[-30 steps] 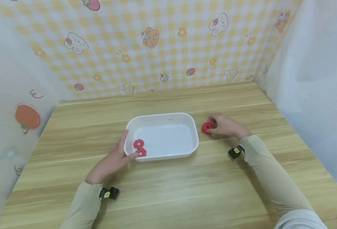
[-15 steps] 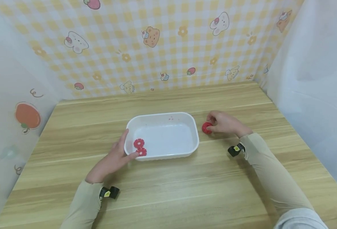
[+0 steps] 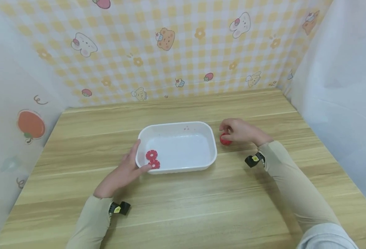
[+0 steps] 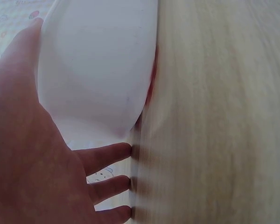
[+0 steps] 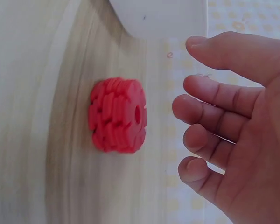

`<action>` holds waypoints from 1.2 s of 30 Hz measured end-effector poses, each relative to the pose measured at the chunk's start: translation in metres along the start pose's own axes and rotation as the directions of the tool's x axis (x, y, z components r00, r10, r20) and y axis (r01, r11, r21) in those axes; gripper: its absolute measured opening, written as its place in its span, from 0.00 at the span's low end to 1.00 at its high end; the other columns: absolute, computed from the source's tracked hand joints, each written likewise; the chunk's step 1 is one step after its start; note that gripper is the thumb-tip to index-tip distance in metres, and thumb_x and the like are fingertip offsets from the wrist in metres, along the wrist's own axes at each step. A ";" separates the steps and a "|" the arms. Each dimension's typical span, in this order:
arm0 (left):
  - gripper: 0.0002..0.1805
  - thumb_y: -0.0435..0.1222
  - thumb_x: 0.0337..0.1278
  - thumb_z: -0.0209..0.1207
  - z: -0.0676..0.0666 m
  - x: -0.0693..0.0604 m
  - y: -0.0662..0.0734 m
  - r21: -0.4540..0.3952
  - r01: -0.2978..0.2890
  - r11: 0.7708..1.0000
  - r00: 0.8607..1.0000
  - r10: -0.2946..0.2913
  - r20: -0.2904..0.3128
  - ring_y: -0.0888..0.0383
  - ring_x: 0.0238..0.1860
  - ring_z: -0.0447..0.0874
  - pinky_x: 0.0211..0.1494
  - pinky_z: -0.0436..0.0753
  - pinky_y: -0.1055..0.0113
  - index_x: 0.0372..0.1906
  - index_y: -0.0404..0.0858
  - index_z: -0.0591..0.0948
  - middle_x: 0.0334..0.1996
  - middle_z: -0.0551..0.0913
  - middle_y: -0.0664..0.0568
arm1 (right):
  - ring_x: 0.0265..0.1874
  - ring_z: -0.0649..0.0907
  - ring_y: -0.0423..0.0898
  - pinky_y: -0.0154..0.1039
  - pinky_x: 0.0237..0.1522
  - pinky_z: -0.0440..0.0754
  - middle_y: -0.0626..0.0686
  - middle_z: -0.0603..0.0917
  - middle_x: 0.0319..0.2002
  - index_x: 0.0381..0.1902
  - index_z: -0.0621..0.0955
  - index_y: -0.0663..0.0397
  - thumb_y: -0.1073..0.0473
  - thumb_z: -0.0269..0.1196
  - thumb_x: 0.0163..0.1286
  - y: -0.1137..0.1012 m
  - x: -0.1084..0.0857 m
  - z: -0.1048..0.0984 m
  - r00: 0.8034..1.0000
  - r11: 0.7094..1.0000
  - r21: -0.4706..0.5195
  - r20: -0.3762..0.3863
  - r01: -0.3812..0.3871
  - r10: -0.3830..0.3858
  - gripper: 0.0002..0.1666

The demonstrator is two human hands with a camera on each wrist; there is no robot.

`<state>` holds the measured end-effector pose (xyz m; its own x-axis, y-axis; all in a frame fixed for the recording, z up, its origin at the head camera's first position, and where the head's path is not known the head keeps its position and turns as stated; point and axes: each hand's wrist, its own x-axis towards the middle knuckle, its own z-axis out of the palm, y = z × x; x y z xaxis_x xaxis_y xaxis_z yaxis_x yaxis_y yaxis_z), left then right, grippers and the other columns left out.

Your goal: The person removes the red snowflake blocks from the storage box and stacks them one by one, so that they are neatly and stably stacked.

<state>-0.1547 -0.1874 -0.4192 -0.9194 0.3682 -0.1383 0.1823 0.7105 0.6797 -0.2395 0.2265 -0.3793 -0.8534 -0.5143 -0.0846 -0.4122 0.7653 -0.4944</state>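
My left hand (image 3: 124,173) holds the near-left corner of a white plastic tray (image 3: 198,169), thumb over the front rim, fingers along the outside wall. In the left wrist view, several fingertips meet the wood beside the tray wall (image 4: 98,60). Inside the tray lie two red snowflake discs (image 3: 152,154), flat near my thumb. My right hand (image 3: 240,131) hovers over a stack of red snowflake discs (image 5: 117,115) on the table, right of the tray. The right wrist view shows its fingers loosely bent, apart from the stack and holding nothing.
The wood-grain table (image 3: 183,211) runs back to a yellow checked backdrop (image 3: 170,52) with cartoon prints. White sheeting (image 3: 341,69) hangs on the right, and a printed panel (image 3: 2,138) borders the left side.
My right hand has lifted slightly and shifted away from the front; its fingers now cover more of the stack from above. The left hand and tray stay put; the view tilts slightly.
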 end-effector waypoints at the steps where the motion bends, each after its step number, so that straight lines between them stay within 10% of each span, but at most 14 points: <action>1: 0.57 0.52 0.57 0.62 0.000 0.000 0.000 0.001 -0.002 1.000 1.000 0.002 -0.001 0.36 0.66 0.52 0.57 0.73 0.35 0.75 0.42 0.34 0.72 0.52 0.37 | 0.28 0.75 0.44 0.38 0.33 0.76 0.50 0.78 0.29 0.42 0.80 0.62 0.60 0.68 0.59 -0.002 0.001 -0.001 1.000 1.000 -0.003 0.002 0.012 -0.012 0.15; 36: 0.57 0.51 0.57 0.62 0.000 -0.002 0.002 0.021 -0.025 0.999 1.000 0.026 -0.014 0.34 0.65 0.53 0.56 0.74 0.36 0.75 0.38 0.35 0.69 0.55 0.34 | 0.36 0.76 0.46 0.38 0.39 0.75 0.48 0.79 0.33 0.42 0.83 0.52 0.57 0.64 0.64 -0.080 0.053 -0.016 0.969 0.984 -0.068 0.198 0.165 -0.149 0.09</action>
<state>-0.1526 -0.1873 -0.4174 -0.9193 0.3778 -0.1105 0.2128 0.7132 0.6679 -0.2571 0.1442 -0.3310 -0.7024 -0.6887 -0.1797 -0.5681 0.6946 -0.4414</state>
